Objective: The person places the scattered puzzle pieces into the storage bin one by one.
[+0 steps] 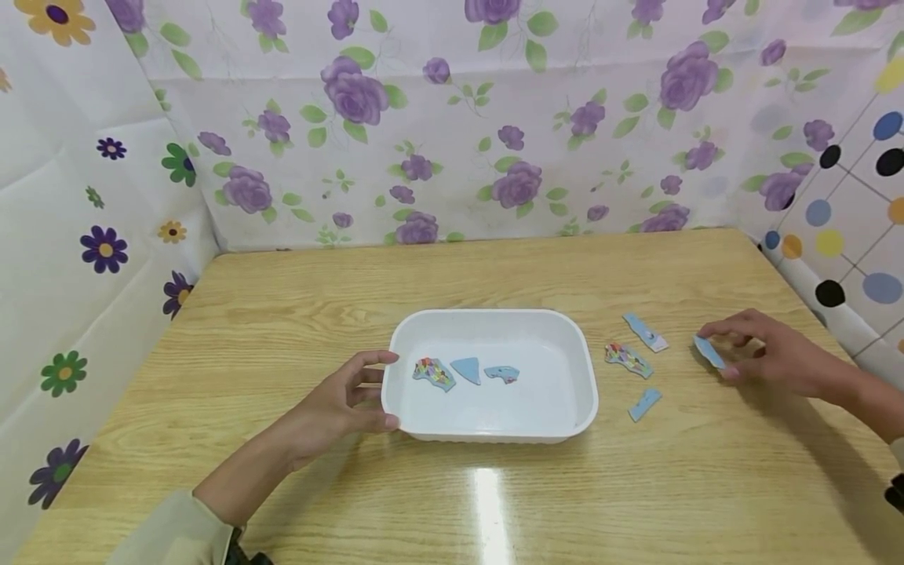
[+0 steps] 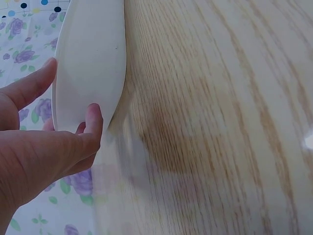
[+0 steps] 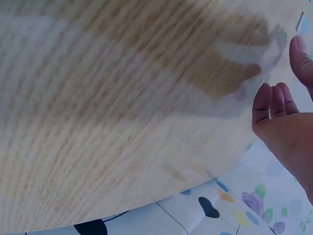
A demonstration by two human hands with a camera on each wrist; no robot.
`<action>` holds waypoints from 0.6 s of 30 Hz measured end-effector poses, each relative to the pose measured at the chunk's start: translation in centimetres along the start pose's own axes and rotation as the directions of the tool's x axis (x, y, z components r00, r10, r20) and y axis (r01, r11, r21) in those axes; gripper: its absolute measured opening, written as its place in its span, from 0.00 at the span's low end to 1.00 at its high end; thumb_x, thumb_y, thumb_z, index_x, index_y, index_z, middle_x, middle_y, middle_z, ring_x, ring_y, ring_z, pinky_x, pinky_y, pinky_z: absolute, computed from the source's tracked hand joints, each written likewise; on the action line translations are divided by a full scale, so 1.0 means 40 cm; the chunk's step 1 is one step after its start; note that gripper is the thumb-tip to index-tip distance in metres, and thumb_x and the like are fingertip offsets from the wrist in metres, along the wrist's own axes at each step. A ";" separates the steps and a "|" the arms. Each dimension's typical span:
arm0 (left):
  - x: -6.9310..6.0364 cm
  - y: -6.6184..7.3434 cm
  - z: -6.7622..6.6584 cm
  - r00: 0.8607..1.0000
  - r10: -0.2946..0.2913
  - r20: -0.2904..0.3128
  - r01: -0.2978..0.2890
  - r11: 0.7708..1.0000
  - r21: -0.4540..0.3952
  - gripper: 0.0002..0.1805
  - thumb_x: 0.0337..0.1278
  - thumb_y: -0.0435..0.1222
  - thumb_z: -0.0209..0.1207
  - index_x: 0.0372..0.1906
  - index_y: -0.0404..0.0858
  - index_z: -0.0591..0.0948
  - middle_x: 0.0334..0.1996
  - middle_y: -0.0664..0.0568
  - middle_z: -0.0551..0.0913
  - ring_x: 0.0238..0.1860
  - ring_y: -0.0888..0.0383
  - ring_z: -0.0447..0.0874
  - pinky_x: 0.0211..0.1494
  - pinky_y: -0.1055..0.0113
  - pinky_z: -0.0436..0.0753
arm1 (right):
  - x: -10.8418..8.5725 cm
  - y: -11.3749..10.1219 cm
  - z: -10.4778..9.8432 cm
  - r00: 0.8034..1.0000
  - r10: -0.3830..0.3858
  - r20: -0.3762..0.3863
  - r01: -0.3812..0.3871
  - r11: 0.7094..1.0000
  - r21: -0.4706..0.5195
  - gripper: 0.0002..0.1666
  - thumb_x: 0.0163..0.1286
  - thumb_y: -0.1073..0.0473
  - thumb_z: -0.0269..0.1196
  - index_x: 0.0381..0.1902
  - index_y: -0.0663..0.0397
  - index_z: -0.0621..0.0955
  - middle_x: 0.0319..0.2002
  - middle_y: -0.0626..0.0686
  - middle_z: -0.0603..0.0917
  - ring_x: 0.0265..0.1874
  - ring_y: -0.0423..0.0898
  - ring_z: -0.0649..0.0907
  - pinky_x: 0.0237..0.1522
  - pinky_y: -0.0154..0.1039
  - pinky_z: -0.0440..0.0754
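Note:
My left hand (image 1: 340, 404) grips the left end of a white tray (image 1: 490, 430), fingers and thumb at its rim; the left wrist view shows the same hand (image 2: 58, 142) against the tray's outer wall (image 2: 93, 58). Inside the tray lie a multicoloured piece (image 1: 434, 374), a blue triangular piece (image 1: 466, 369) and a small blue piece (image 1: 502, 373). To the right, my right hand (image 1: 777, 357) pinches a light blue piece (image 1: 708, 352) between thumb and fingers. In the right wrist view this hand (image 3: 288, 122) is partly cut off by the frame edge, a piece (image 3: 301, 23) beside its thumb.
Between tray and right hand, on the wooden table (image 1: 297, 314), lie a blue strip (image 1: 646, 332), a multicoloured piece (image 1: 628, 360) and a smaller blue piece (image 1: 644, 404). A flowered cloth (image 1: 452, 157) hangs behind the table; a dotted cloth (image 1: 854, 235) is at the right.

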State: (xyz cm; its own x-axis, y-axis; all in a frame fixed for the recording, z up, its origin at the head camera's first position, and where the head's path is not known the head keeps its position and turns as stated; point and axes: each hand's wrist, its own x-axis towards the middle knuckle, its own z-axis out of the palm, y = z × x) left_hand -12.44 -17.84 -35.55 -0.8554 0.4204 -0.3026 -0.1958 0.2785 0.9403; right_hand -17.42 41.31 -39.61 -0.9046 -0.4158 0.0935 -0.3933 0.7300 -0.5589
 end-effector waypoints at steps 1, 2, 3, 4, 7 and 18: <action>0.000 0.000 0.000 1.000 0.001 -0.001 -0.001 1.000 0.000 0.46 0.48 0.34 0.71 0.71 0.47 0.58 0.64 0.40 0.65 0.65 0.43 0.67 0.60 0.52 0.75 | 0.002 -0.003 0.000 1.000 0.013 0.003 -0.013 1.000 0.002 0.31 0.57 0.67 0.71 0.59 0.54 0.77 0.51 0.50 0.70 0.41 0.34 0.69 0.33 0.32 0.73; 0.000 0.000 0.000 1.000 0.002 -0.001 -0.002 1.000 -0.002 0.46 0.48 0.34 0.71 0.71 0.47 0.59 0.64 0.40 0.65 0.64 0.43 0.67 0.60 0.52 0.75 | 0.005 -0.006 0.000 1.000 0.021 0.008 -0.021 1.000 0.003 0.31 0.57 0.66 0.70 0.59 0.53 0.77 0.51 0.51 0.70 0.41 0.34 0.69 0.33 0.32 0.74; 0.000 0.000 0.000 1.000 0.004 0.000 -0.004 1.000 -0.002 0.46 0.49 0.34 0.71 0.71 0.47 0.58 0.64 0.40 0.65 0.64 0.43 0.67 0.60 0.52 0.75 | 0.007 -0.009 -0.001 0.999 0.031 0.013 -0.032 0.999 0.007 0.30 0.58 0.66 0.70 0.60 0.52 0.77 0.51 0.51 0.70 0.41 0.35 0.70 0.33 0.32 0.74; 0.000 0.000 0.000 1.000 0.005 0.001 -0.005 1.000 -0.003 0.46 0.49 0.34 0.71 0.71 0.47 0.58 0.64 0.40 0.65 0.64 0.43 0.67 0.60 0.52 0.75 | 0.008 -0.013 -0.001 0.999 0.038 0.014 -0.038 0.999 0.011 0.30 0.58 0.65 0.70 0.60 0.52 0.76 0.51 0.51 0.70 0.41 0.35 0.70 0.33 0.32 0.75; 0.001 -0.001 0.000 1.000 0.010 0.007 -0.010 1.000 -0.004 0.45 0.49 0.34 0.71 0.71 0.47 0.58 0.64 0.40 0.65 0.64 0.43 0.67 0.60 0.52 0.75 | 0.012 -0.027 -0.006 0.998 0.062 0.013 -0.062 0.998 0.033 0.30 0.60 0.64 0.69 0.61 0.52 0.75 0.53 0.49 0.69 0.42 0.34 0.71 0.33 0.32 0.77; 0.000 -0.002 0.000 1.000 0.009 0.002 -0.009 1.000 0.005 0.45 0.49 0.34 0.71 0.71 0.47 0.59 0.63 0.40 0.65 0.64 0.43 0.67 0.60 0.52 0.75 | 0.038 -0.086 -0.021 0.994 0.112 0.007 -0.112 0.993 0.034 0.30 0.64 0.61 0.66 0.64 0.48 0.73 0.60 0.48 0.67 0.45 0.34 0.73 0.34 0.33 0.78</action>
State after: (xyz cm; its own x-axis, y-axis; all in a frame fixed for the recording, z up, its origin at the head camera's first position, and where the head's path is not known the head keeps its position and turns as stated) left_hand -12.44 -17.87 -35.62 -0.8564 0.4243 -0.2942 -0.1853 0.2792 0.9422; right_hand -17.59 38.63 -36.85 -0.9419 -0.3351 0.0250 -0.2838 0.7534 -0.5932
